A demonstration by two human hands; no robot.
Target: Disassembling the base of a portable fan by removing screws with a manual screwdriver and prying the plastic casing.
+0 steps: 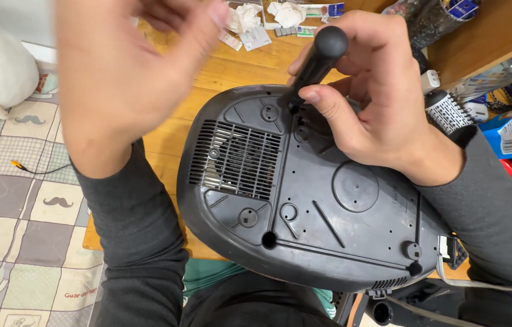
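Right hand (383, 103) gripping a black screwdriver handle (319, 60) set into an upturned appliance base (304, 200), left hand (123, 66) raised, blurred, fingers loosely spread, holding nothing

left hand (120, 72): we see it motion-blurred, its fingertips smeared and cut off by the top edge.
screwdriver (318, 59): only the black handle shows; our right hand (377, 103) and the appliance base (304, 200) hide the tip.
vent grille (239, 158): what lies behind the slats is too dark for us to tell.
hair brush (448, 112): the right sleeve covers its handle.
far clutter: the crumpled tissues (245, 17) are cropped at the top.
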